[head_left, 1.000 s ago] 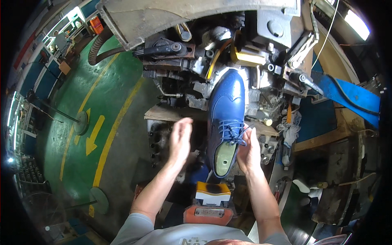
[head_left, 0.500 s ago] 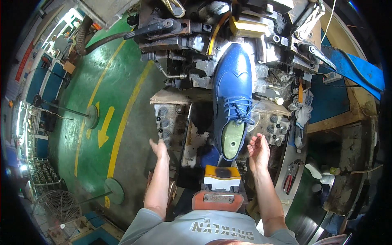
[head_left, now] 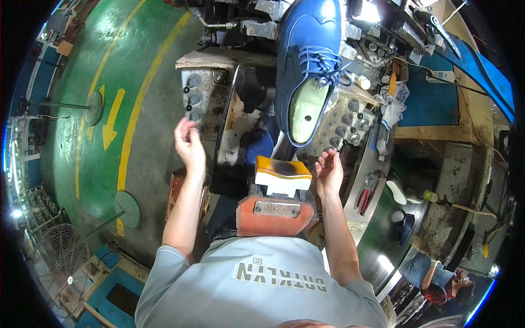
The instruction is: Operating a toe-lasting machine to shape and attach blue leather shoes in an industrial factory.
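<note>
A blue lace-up leather shoe [head_left: 311, 52] points away from me in the machine, with a pale green last [head_left: 307, 112] filling its opening. My left hand [head_left: 190, 147] is beside the lower knobs of the left control panel [head_left: 205, 95], its fingers loosely bent and apart, nothing in it. My right hand [head_left: 330, 175] is below the shoe's heel, close to the lowest knob of the right control panel [head_left: 342, 117]. Its fingers are half curled and apart, and it holds nothing visible. Whether either hand touches a knob I cannot tell.
Between my forearms stands a yellow pad [head_left: 281, 167] on an orange machine block [head_left: 273, 217]. A darker blue shoe [head_left: 259, 143] is lower down behind it. Red-handled pliers [head_left: 365, 197] lie on a ledge at right, and gloves [head_left: 392, 106] hang above. A person [head_left: 437, 281] is at lower right.
My view has tilted down toward my body, so the shoe and machine sit higher in the picture. My left hand's fingers have bent more and point up toward the knobs. The shoe remains in the machine.
</note>
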The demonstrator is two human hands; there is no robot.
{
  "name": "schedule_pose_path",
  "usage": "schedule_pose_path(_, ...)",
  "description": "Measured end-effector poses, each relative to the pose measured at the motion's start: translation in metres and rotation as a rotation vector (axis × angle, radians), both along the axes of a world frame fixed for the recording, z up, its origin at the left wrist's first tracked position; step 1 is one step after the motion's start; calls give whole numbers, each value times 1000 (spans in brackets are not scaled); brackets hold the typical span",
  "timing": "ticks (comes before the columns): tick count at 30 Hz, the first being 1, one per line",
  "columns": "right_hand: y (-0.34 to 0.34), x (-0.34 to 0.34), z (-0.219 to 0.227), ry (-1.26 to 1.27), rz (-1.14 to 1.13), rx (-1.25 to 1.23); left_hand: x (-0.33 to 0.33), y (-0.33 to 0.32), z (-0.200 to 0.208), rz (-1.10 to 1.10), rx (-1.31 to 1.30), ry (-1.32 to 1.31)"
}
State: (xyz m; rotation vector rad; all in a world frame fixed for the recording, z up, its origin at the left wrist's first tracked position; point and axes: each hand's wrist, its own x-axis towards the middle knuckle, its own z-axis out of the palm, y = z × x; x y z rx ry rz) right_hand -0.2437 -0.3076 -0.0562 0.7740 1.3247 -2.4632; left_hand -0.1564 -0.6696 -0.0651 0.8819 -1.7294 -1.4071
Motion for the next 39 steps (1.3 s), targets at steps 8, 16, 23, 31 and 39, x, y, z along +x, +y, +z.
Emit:
schedule_pose_path(8,17,27,-38,21,110,-34,38,91,-51,-523,74,-212)
schedule_pose_path(16,34,62,-51,16,251,-348,60,116,-38,-953,1241,72)
schedule_pose_path(23,36,69,-33,68,148,87,57,66,-26,-747,499,-196)
schedule_pose_path(31,18,59,40,12,107,165,120,-22,119,-896,761,35)
schedule_pose_path(39,69,89,64,232,95,44,139,50,189,-1059,985,325)
